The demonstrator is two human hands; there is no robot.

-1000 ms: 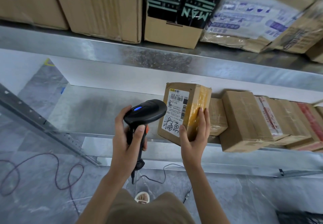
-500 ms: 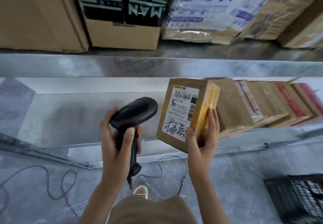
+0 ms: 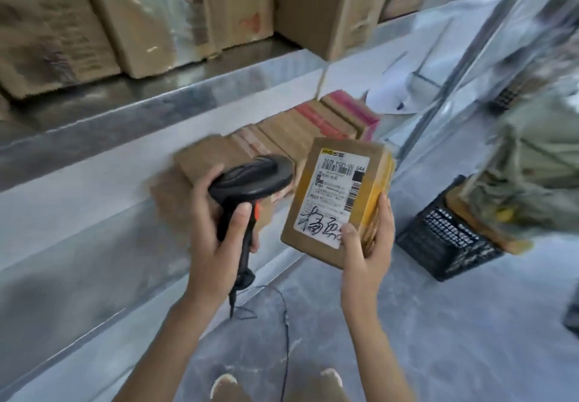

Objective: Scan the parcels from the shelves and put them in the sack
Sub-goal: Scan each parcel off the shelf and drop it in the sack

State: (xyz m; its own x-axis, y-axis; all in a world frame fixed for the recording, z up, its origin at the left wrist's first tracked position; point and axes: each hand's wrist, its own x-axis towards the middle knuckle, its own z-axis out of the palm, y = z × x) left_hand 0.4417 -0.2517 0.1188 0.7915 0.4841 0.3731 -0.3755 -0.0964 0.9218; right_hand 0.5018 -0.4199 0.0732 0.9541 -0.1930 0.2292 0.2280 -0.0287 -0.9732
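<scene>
My right hand (image 3: pixel 368 254) grips a small brown parcel (image 3: pixel 336 194) by its lower right corner, white shipping label with black handwriting facing me. My left hand (image 3: pixel 216 238) holds a black barcode scanner (image 3: pixel 250 182) by its handle, head pointing right at the parcel's label. A row of small cardboard parcels (image 3: pixel 300 126) lies on the lower metal shelf (image 3: pixel 78 245) behind the scanner. A grey-green sack (image 3: pixel 532 169) stands at the right, blurred.
Large cardboard boxes (image 3: pixel 150 25) fill the upper shelf (image 3: pixel 156 97). A black plastic crate (image 3: pixel 445 238) sits on the grey floor beside the sack. The scanner's cable (image 3: pixel 285 317) trails down past my feet. A shelf upright (image 3: pixel 451 82) rises at right.
The view has swung right, so the sack and crate have come into sight. The parcel is off the shelf and out over the floor, with the scanner still beside it.
</scene>
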